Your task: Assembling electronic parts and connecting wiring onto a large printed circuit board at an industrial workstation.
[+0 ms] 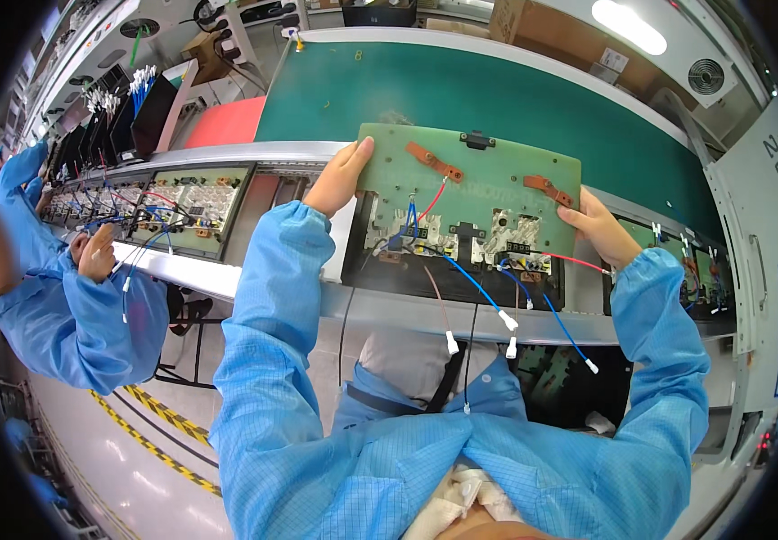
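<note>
Right now both hands grip a flat green rectangular circuit board [474, 175] by its short ends: the left hand [342, 175] is closed over the left edge with the thumb on top, and the right hand [598, 225] pinches the right edge near its lower corner. The board hangs just above a black tray of wired components [456, 261] that rests on the grey counter rail [407, 310], beside the green conveyor belt [461, 94]. Its long axis runs left to right, dipping slightly toward the right, and its face with two copper-coloured strips [434, 162] is turned up toward the camera, far edge tilted over the belt. To handle it well, I judge the grip should stay on the bare edges, clear of the strips and of the red and blue wires with white end caps [488, 301] trailing underneath, and the board should be kept level so no lead is trapped. At far left, another person's hand [96, 252] works on a similar tray.
</note>
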`<action>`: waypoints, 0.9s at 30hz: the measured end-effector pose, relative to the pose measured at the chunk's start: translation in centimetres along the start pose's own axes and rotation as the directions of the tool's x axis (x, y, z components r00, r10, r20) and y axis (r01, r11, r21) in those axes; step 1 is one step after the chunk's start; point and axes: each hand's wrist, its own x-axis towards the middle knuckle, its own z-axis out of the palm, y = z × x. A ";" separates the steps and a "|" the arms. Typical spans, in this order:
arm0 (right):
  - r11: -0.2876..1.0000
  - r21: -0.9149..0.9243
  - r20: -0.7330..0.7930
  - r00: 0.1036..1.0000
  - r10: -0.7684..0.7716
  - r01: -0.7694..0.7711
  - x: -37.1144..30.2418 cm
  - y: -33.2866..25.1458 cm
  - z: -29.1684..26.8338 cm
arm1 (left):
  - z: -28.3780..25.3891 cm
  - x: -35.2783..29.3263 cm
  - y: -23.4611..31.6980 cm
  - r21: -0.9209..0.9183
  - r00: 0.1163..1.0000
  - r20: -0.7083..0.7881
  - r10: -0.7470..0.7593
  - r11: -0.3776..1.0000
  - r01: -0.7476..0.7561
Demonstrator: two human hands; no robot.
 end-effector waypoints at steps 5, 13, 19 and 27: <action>0.973 0.197 -0.057 0.992 -0.112 0.121 1.0 3.5 -0.4 | 2.0 -0.5 1.0 -0.081 0.995 0.016 -0.098 0.992 0.099; 0.946 0.311 -0.153 0.987 -0.052 0.098 0.9 3.2 -0.2 | 2.2 -0.7 1.7 -0.112 0.990 0.069 -0.123 0.985 0.130; 0.943 0.328 -0.175 0.985 0.005 0.054 0.8 2.9 -0.7 | 2.0 0.3 0.7 -0.121 0.999 0.037 -0.033 0.992 0.038; 0.961 0.276 -0.203 0.978 0.050 0.008 0.7 2.8 -0.1 | 1.3 1.6 -1.4 0.191 0.986 0.074 0.151 0.968 -0.162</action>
